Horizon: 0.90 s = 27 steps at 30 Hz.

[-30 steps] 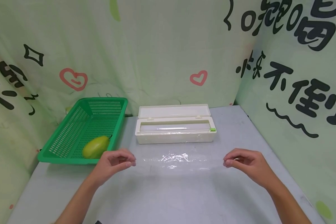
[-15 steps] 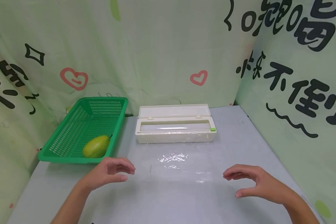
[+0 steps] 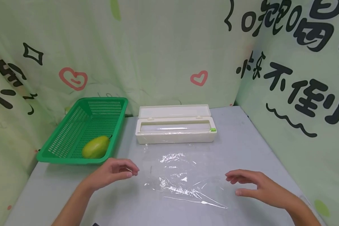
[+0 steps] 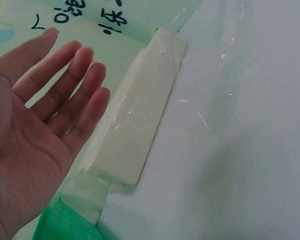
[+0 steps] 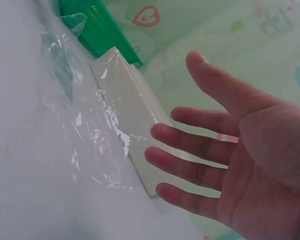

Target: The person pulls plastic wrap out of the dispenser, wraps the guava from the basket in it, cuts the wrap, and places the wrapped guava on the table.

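Since neither hand's gripping anything, the clear film [image 3: 183, 186] in the lower middle of the frame, just below the white box [image 3: 176, 138], looks like the weak spot imo. The left hand [image 3: 113, 172], lower left, has loosely bent fingers with the thumb close; the right hand [image 3: 260, 190], lower right, is wider apart. With that creased edge loose, it could cling to itself, and a sloppy grab could bunch it up worse.

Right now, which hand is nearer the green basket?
The left hand: in the head view, it is just by the near right corner of the green basket. The right hand is across the clear cling film.
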Each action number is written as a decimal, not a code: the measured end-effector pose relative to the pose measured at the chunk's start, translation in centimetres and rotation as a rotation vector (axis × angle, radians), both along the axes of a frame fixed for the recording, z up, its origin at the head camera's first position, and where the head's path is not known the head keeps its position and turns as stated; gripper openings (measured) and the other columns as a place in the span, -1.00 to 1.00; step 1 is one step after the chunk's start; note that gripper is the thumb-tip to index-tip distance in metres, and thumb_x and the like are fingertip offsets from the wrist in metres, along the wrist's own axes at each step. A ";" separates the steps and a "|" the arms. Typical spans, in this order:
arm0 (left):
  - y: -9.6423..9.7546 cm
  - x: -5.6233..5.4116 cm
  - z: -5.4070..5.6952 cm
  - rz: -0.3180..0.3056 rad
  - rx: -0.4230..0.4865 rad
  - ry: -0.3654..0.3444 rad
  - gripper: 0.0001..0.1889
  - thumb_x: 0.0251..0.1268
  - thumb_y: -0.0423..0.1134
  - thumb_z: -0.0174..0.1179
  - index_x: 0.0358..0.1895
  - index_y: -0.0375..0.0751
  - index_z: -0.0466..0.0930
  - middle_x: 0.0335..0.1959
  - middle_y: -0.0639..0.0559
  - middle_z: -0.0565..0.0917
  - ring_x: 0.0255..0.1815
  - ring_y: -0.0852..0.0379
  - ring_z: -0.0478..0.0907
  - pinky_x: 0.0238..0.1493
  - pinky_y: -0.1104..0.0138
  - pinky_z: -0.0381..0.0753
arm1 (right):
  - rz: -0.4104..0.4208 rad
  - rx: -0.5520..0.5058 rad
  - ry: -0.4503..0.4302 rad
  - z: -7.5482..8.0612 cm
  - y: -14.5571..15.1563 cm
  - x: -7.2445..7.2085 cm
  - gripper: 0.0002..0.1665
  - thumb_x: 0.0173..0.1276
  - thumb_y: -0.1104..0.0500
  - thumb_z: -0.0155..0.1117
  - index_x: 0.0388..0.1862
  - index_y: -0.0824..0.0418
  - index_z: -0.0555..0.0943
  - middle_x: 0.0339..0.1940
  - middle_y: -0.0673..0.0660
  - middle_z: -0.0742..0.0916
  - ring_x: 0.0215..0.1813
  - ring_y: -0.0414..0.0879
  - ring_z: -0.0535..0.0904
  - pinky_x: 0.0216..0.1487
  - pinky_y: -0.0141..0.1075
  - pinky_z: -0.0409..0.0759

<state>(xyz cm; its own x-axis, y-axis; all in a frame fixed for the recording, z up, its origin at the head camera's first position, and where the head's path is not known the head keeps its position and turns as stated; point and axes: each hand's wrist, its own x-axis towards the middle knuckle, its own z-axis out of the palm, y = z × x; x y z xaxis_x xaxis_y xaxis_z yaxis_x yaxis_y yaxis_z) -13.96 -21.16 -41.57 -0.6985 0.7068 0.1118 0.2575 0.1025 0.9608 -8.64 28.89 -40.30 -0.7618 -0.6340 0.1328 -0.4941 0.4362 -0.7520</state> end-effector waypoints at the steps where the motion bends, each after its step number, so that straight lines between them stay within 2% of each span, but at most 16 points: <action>1: 0.2 -0.1 -0.2 0.017 -0.025 -0.001 -0.78 0.38 -0.40 0.09 0.02 -0.23 0.61 -0.08 -0.10 0.68 -0.02 0.13 0.64 0.06 0.34 0.63 | -0.020 0.005 -0.010 -0.1 -0.2 -0.2 -0.53 0.33 0.29 0.26 0.21 0.10 0.51 0.02 -0.11 0.70 0.01 -0.33 0.62 0.06 -0.53 0.55; 3: 0.6 -0.4 -0.6 0.042 -0.069 -0.003 -0.77 0.39 -0.35 0.11 0.05 -0.17 0.61 -0.06 -0.14 0.68 -0.01 0.13 0.64 0.07 0.36 0.62 | -0.059 0.020 -0.039 -0.2 -0.5 -0.6 -0.61 0.39 0.25 0.21 0.18 0.09 0.53 0.00 -0.10 0.71 -0.02 -0.33 0.63 0.03 -0.50 0.57; 7: 1.8 -1.0 -1.7 0.044 -0.116 0.018 -0.75 0.36 -0.31 0.17 0.06 -0.14 0.60 -0.05 -0.29 0.66 -0.01 0.10 0.63 0.04 0.34 0.63 | -0.116 0.044 -0.093 -0.8 -1.3 -1.8 -0.69 0.44 0.17 0.15 0.14 0.08 0.56 -0.02 -0.01 0.74 -0.04 -0.33 0.64 0.00 -0.44 0.60; 10: 2.8 -1.3 -2.3 0.031 -0.190 0.039 -0.75 0.31 -0.25 0.23 0.02 -0.17 0.62 -0.09 -0.25 0.67 -0.07 0.11 0.63 -0.02 0.34 0.66 | -0.135 0.053 -0.101 -1.3 -2.0 -2.9 -0.70 0.45 0.14 0.14 0.11 0.12 0.57 -0.03 0.09 0.74 -0.05 -0.35 0.63 -0.01 -0.41 0.61; 12: 3.4 -1.3 -2.6 0.025 -0.270 0.050 -0.78 0.28 -0.18 0.27 -0.08 -0.19 0.64 -0.19 -0.17 0.70 -0.19 0.13 0.65 -0.13 0.36 0.67 | -0.142 0.057 -0.110 -1.7 -2.4 -3.6 -0.70 0.46 0.12 0.14 0.10 0.16 0.58 -0.03 0.13 0.74 -0.05 -0.36 0.63 -0.02 -0.40 0.62; 14: 4.0 -1.0 -2.9 0.042 -0.364 0.019 -0.78 0.28 -0.09 0.26 -0.22 -0.19 0.65 -0.34 -0.09 0.71 -0.36 0.15 0.65 -0.32 0.37 0.65 | -0.154 0.065 -0.123 -2.0 -2.8 -4.4 -0.68 0.46 0.10 0.14 0.10 0.21 0.58 -0.03 0.16 0.74 -0.04 -0.38 0.62 -0.03 -0.40 0.62; 16: 4.5 -0.7 -3.4 0.077 -0.448 -0.022 -0.71 0.29 0.00 0.23 -0.36 -0.18 0.62 -0.47 -0.03 0.70 -0.53 0.13 0.62 -0.50 0.36 0.58 | -0.167 0.077 -0.146 -2.4 -3.1 -5.2 -0.65 0.45 0.07 0.14 0.09 0.24 0.59 -0.02 0.18 0.73 -0.04 -0.40 0.60 -0.03 -0.41 0.63; 19: 5.2 -0.2 -4.2 0.144 -0.519 -0.075 -0.60 0.29 0.08 0.21 -0.49 -0.20 0.58 -0.61 -0.01 0.69 -0.69 0.10 0.58 -0.63 0.33 0.49 | -0.179 0.101 -0.155 -2.7 -3.5 -6.4 -0.62 0.45 0.05 0.15 0.08 0.26 0.59 -0.01 0.17 0.73 -0.04 -0.40 0.59 -0.04 -0.41 0.63; 21: 5.7 0.0 -4.8 0.178 -0.544 -0.084 -0.58 0.27 0.09 0.22 -0.54 -0.21 0.58 -0.65 0.02 0.68 -0.73 0.12 0.56 -0.65 0.34 0.45 | -0.185 0.113 -0.151 -2.9 -3.8 -7.1 -0.63 0.44 0.04 0.16 0.07 0.26 0.60 -0.02 0.14 0.74 -0.05 -0.38 0.60 -0.03 -0.40 0.62; 23: 6.1 0.2 -5.2 0.186 -0.537 -0.106 -0.60 0.27 0.03 0.24 -0.57 -0.22 0.60 -0.67 0.02 0.69 -0.76 0.15 0.54 -0.65 0.37 0.43 | -0.186 0.126 -0.136 -3.0 -4.0 -7.8 -0.64 0.44 0.05 0.15 0.07 0.25 0.61 -0.02 0.12 0.74 -0.04 -0.32 0.61 -0.02 -0.38 0.62; 27: 6.6 0.6 -5.6 0.138 -0.469 -0.199 -0.67 0.29 -0.17 0.22 -0.58 -0.31 0.61 -0.65 -0.05 0.71 -0.79 0.21 0.52 -0.70 0.44 0.30 | -0.195 0.149 -0.121 -3.0 -4.5 -8.7 -0.65 0.44 0.05 0.15 0.06 0.24 0.62 -0.03 0.09 0.74 -0.01 -0.15 0.64 0.00 -0.33 0.62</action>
<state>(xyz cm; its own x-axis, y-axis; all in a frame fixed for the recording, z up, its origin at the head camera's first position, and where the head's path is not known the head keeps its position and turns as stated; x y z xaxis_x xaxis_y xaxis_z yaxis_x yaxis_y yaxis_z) -13.40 -14.57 -47.22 -0.7639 0.5494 -0.3387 0.0287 0.5531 0.8326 -17.37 24.36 -43.32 -0.8759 -0.4799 -0.0504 -0.3007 0.6245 -0.7208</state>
